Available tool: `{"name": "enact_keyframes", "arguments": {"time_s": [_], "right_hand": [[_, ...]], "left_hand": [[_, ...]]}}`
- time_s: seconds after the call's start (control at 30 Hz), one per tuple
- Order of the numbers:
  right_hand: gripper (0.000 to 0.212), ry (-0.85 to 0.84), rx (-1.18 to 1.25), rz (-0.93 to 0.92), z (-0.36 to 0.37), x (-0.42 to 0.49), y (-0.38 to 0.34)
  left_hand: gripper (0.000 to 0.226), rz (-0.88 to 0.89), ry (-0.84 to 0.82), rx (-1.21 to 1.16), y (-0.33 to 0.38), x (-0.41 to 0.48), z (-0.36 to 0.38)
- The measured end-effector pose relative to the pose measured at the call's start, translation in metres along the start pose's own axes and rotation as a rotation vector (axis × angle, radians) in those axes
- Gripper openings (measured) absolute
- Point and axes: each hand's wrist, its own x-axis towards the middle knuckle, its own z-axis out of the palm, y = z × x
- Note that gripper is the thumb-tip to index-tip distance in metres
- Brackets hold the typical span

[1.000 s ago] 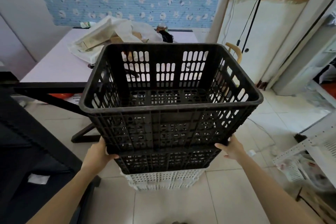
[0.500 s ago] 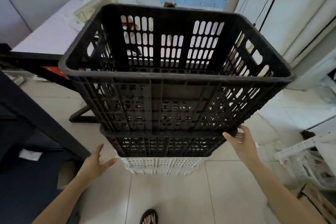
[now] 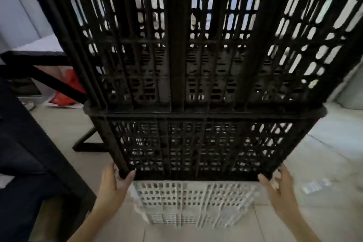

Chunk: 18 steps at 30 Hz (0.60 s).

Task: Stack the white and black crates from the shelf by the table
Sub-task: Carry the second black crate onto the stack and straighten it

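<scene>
A stack of three slatted crates fills the view. The upper black crate [image 3: 176, 45] looms close and sits in a lower black crate [image 3: 196, 143], which rests in a white crate [image 3: 192, 202] on the tiled floor. My left hand [image 3: 114, 188] clasps the lower black crate's bottom left corner, thumb on the front. My right hand [image 3: 279, 190] clasps its bottom right corner. The top rim of the stack is out of view.
A table [image 3: 39, 47] with a pale top and black frame stands at the left, red items [image 3: 66, 84] beneath it. Dark furniture [image 3: 29, 153] is close at the lower left. Pale floor tiles [image 3: 324, 153] lie to the right.
Both hands, off the stack half a second ago, have come in and closed on the lower black crate's bottom corners. My view has dropped much closer to the crates.
</scene>
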Motion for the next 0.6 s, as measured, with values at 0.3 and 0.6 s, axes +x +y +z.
{"name": "enact_keyframes", "arguments": {"time_s": [0.3,0.6], "right_hand": [[0.040,0.169,0.306,-0.073,0.056,0.015,0.054],[0.036,0.172,0.380,-0.205,0.067,0.028,0.060]], "left_hand": [[0.025,0.201,0.293,-0.055,-0.027,0.014,0.051],[0.035,0.217,0.403,0.027,-0.028,0.028,0.066]]}}
